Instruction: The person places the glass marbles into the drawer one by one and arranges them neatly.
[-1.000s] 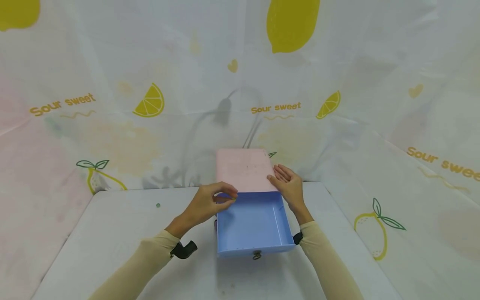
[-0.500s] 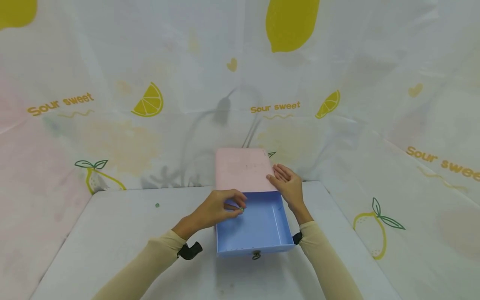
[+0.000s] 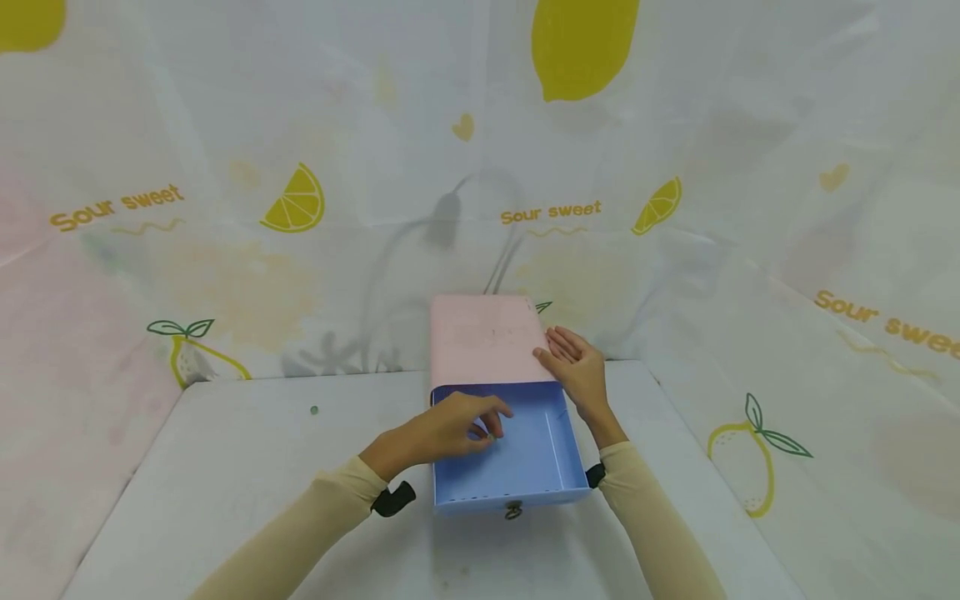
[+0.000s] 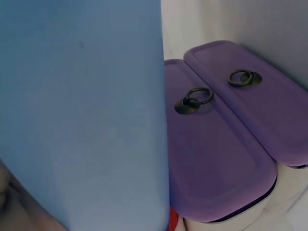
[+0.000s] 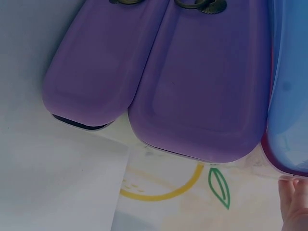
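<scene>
A small drawer cabinet with a pink top (image 3: 487, 337) stands against the back wall. Its blue top drawer (image 3: 540, 450) is pulled out toward me, a metal ring pull (image 3: 513, 510) on its front. My left hand (image 3: 450, 429) reaches over the drawer's left wall, thumb and fingers pinching a tiny green piece (image 3: 492, 437), too small to identify. At the cabinet's right side my right hand (image 3: 581, 371) rests with its thumb on the top and fingers fairly straight along the side. The right wrist view catches only its fingertips (image 5: 293, 197).
Two purple drawers (image 4: 216, 149) with ring pulls, both closed, sit below the blue one in the left wrist view. Another tiny green piece (image 3: 314, 410) lies on the white table (image 3: 225, 475), left of the cabinet. A lemon-print sheet (image 3: 375, 283) covers the walls.
My left hand has moved right and lower, from the drawer's back left corner to over its inside, with the green piece pinched. My right hand has stayed in place.
</scene>
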### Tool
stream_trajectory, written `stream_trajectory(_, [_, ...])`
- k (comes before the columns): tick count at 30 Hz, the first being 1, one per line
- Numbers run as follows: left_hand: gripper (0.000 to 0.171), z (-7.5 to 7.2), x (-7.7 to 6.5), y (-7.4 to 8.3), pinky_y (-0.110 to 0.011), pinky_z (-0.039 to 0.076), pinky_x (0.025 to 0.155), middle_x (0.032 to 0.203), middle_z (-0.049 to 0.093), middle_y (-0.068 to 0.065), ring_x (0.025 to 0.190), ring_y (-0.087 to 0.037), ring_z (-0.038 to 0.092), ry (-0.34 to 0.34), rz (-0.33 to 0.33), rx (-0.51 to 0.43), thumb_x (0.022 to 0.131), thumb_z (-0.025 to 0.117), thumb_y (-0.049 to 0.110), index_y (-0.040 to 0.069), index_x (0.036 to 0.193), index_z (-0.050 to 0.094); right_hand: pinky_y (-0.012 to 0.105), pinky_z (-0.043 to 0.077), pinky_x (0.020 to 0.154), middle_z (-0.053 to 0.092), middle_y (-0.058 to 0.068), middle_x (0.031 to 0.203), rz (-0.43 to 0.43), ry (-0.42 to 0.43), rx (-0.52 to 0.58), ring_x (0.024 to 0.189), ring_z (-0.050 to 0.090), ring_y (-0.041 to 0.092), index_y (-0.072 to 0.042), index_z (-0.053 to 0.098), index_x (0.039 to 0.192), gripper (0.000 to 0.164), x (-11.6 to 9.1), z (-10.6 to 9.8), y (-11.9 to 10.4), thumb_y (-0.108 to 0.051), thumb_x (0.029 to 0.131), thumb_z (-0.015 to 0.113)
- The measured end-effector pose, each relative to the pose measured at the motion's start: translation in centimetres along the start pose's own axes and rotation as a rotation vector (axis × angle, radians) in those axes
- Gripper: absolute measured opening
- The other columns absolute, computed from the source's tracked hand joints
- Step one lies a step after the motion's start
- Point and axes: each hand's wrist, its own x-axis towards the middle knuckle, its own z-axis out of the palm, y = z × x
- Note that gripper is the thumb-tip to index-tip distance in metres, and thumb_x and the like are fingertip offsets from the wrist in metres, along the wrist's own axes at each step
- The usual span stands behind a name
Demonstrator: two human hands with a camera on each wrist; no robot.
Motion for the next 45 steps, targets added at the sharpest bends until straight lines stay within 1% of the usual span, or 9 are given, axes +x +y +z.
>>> stream_trajectory(5, [0.04, 0.4, 0.4, 0.4, -0.013, 0.052, 0.075, 0.095, 0.07, -0.002, 0.087, -0.005, 0.065, -0.046, -0.019, 0.046, 0.086, 0.069, -0.003, 0.002, 0.124, 0.058, 0.027, 0.045, 0.098, 0.05, 0.027, 0.137, 0.002, 0.002, 0.003, 0.127, 0.051, 0.033, 0.012, 0.045, 0.137, 0.063, 0.0, 0.0, 0.0, 0.0, 0.083, 0.074])
stream_trajectory(10, [0.04, 0.8, 0.8, 0.7, -0.012, 0.052, 0.074, 0.095, 0.07, -0.001, 0.085, -0.003, 0.065, -0.071, 0.004, 0.064, 0.086, 0.07, -0.003, 0.002, 0.124, 0.059, 0.027, 0.045, 0.099, 0.05, 0.028, 0.137, -0.002, 0.002, 0.006, 0.127, 0.051, 0.034, 0.013, 0.045, 0.137, 0.062, -0.1, 0.0, -0.2, 0.001, 0.084, 0.073])
stream_trajectory(16, [0.04, 1.3, 1.1, 1.0, -0.011, 0.051, 0.074, 0.095, 0.07, 0.001, 0.085, -0.001, 0.064, -0.104, 0.034, 0.095, 0.086, 0.07, -0.002, 0.003, 0.124, 0.059, 0.031, 0.043, 0.101, 0.049, 0.029, 0.137, -0.008, 0.0, 0.002, 0.128, 0.049, 0.035, 0.014, 0.043, 0.137, 0.062, -0.1, 0.1, -0.2, 0.003, 0.084, 0.073])
stream_trajectory(18, [0.04, 1.5, 1.2, 1.1, -0.01, 0.05, 0.075, 0.095, 0.07, 0.002, 0.085, 0.0, 0.064, -0.119, 0.043, 0.11, 0.086, 0.071, -0.001, 0.004, 0.124, 0.06, 0.031, 0.044, 0.1, 0.049, 0.029, 0.137, -0.006, 0.001, 0.014, 0.127, 0.05, 0.035, 0.013, 0.044, 0.137, 0.063, 0.1, 0.0, 0.2, 0.002, 0.083, 0.074])
stream_trajectory(23, [0.039, 2.1, 1.6, 1.2, -0.009, 0.05, 0.075, 0.094, 0.07, 0.003, 0.085, 0.001, 0.063, -0.148, 0.058, 0.12, 0.085, 0.072, -0.001, 0.005, 0.123, 0.06, 0.025, 0.045, 0.098, 0.052, 0.023, 0.137, -0.006, 0.013, 0.034, 0.127, 0.052, 0.028, 0.008, 0.046, 0.138, 0.064, 0.8, -0.4, 2.0, -0.003, 0.082, 0.077])
stream_trajectory(28, [0.042, 2.7, 1.6, 1.3, -0.008, 0.049, 0.076, 0.095, 0.07, 0.005, 0.084, 0.003, 0.063, -0.183, 0.054, 0.123, 0.084, 0.073, -0.001, 0.006, 0.123, 0.06, 0.024, 0.046, 0.097, 0.055, 0.02, 0.135, -0.027, 0.026, 0.018, 0.125, 0.054, 0.025, 0.007, 0.049, 0.137, 0.065, 0.9, -0.5, 2.5, -0.007, 0.081, 0.079])
stream_trajectory(38, [0.044, 2.6, 1.4, 1.4, -0.008, 0.048, 0.077, 0.095, 0.071, 0.006, 0.086, 0.003, 0.063, -0.202, 0.088, 0.135, 0.083, 0.074, -0.001, 0.005, 0.125, 0.059, 0.024, 0.047, 0.096, 0.055, 0.019, 0.135, -0.038, 0.028, 0.016, 0.124, 0.055, 0.025, 0.007, 0.048, 0.137, 0.066, 0.9, -0.5, 2.6, -0.008, 0.081, 0.08])
stream_trajectory(45, [0.046, 2.5, 1.2, 1.5, -0.008, 0.048, 0.077, 0.094, 0.07, 0.004, 0.085, 0.002, 0.063, -0.2, 0.103, 0.159, 0.083, 0.075, 0.0, 0.005, 0.126, 0.059, 0.023, 0.045, 0.097, 0.053, 0.02, 0.137, -0.019, 0.016, 0.038, 0.126, 0.053, 0.025, 0.006, 0.047, 0.139, 0.066, 0.9, -0.6, 2.6, -0.007, 0.082, 0.079])
